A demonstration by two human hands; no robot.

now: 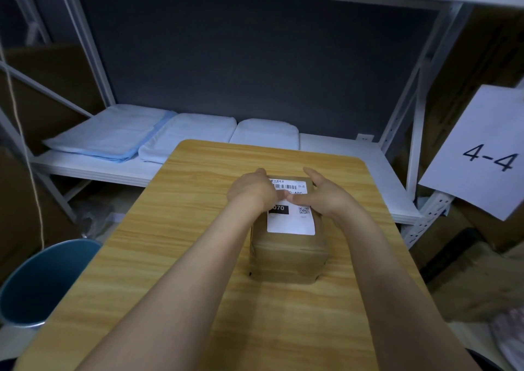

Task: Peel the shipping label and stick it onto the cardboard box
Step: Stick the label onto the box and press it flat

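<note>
A small brown cardboard box [287,257] stands in the middle of the wooden table [175,257]. A white shipping label [295,220] with a barcode, a black block and a QR code lies flat on the box's top. My left hand [251,190] rests on the label's left side, fingers spread over the box's far left corner. My right hand [320,197] lies on the label's right side, its thumb pressing across the label's middle. The two thumbs almost meet. Neither hand grips anything.
Behind the table a white metal shelf [354,178] carries folded white and blue cloth packs [119,138]. A blue bin [42,282] stands on the floor at the left. A paper sign reading 4-4 [482,155] hangs at the right above cardboard boxes.
</note>
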